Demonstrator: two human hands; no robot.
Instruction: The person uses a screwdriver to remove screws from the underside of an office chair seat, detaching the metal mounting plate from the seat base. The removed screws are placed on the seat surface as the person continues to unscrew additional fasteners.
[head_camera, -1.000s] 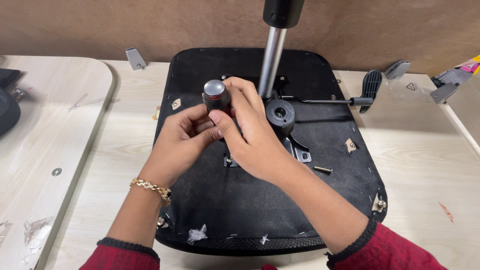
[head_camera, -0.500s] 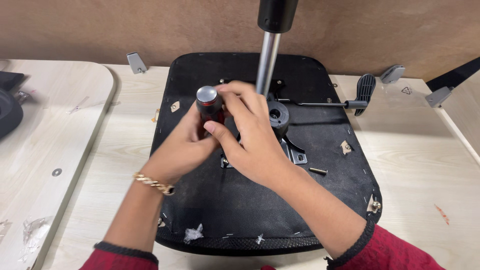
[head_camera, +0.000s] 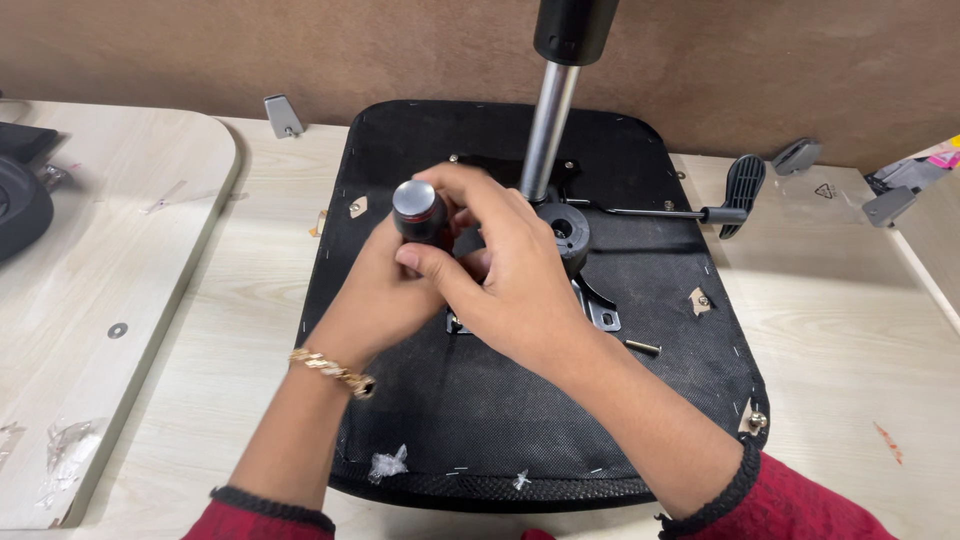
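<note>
Pale tabletop carries an upturned seat (head_camera: 560, 440); both the left hand (head_camera: 375, 300) and right hand (head_camera: 510, 275) grip a screwdriver (head_camera: 420, 210), tip probably on a hidden screw: keep it upright.

Packaging items observed: a clear plastic bag (head_camera: 822, 192) lies flat on the pale table at the right, beside the grey lever paddle, bearing a small dark triangular mark. A colourful package corner (head_camera: 948, 155), pink and yellow, shows at the far right edge, mostly cut off by the frame. Crumpled clear wrapping (head_camera: 62, 445) lies on the left table near its front edge. Two small scraps of clear plastic (head_camera: 388, 464) rest on the black seat underside near its front rim. A thin strip of clear tape (head_camera: 165, 198) lies on the left table. No screens or signs seen.
</note>
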